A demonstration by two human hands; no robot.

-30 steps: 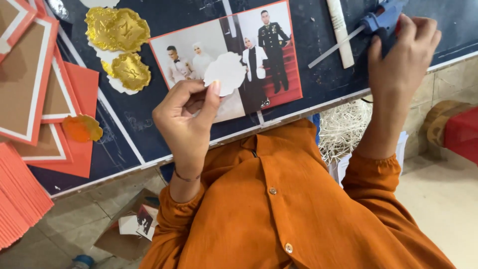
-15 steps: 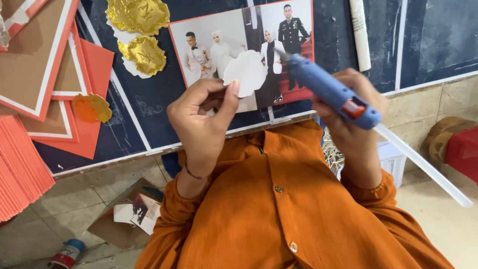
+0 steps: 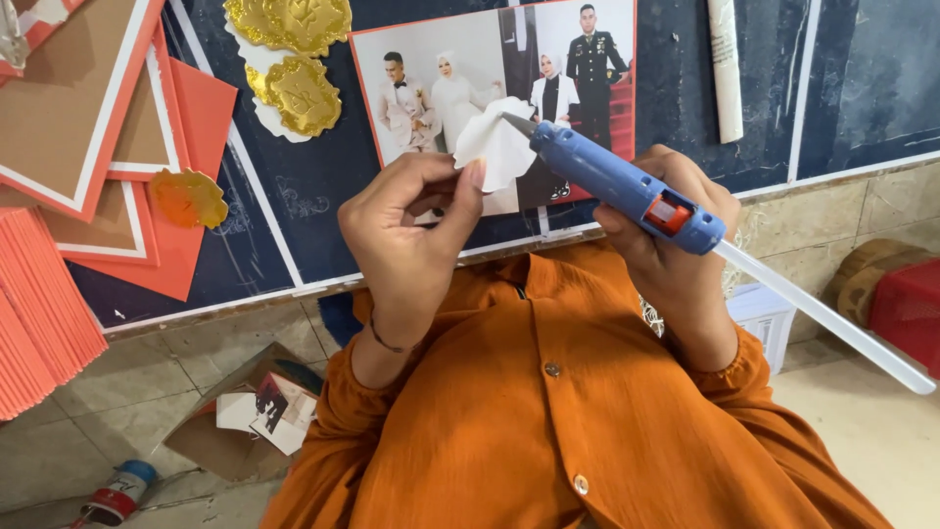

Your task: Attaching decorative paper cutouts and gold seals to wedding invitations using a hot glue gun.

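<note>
1. A dark blue worktop point(image 3: 294, 225) with white lines across it fills the upper part of the view; below its edge lies a pale tiled floor point(image 3: 88, 460).
2. A framed photograph point(image 3: 441, 88) with an orange-red border lies on the worktop and serves as landmark.
3. Left of the photograph sit two gold foil seals point(image 3: 299, 93); farther left lie orange and brown card frames point(image 3: 88, 127) and a stack of orange card point(image 3: 39, 323).
4. Right of the photograph lies a rolled white paper point(image 3: 725, 69).
5. Just in front of the photograph, the left hand point(image 3: 411, 245) pinches a white scalloped paper piece point(image 3: 494, 147) between thumb and forefinger; its fingers are pressed together on the paper's lower edge.
6. The right hand point(image 3: 676, 255) has its fingers wrapped around a blue glue gun point(image 3: 617, 186), whose nozzle touches the paper piece; a clear glue stick point(image 3: 822, 318) juts from its rear.
7. On the floor, below and left of the photograph, lie cardboard scraps point(image 3: 245, 411) and a small bottle point(image 3: 117, 495).
</note>
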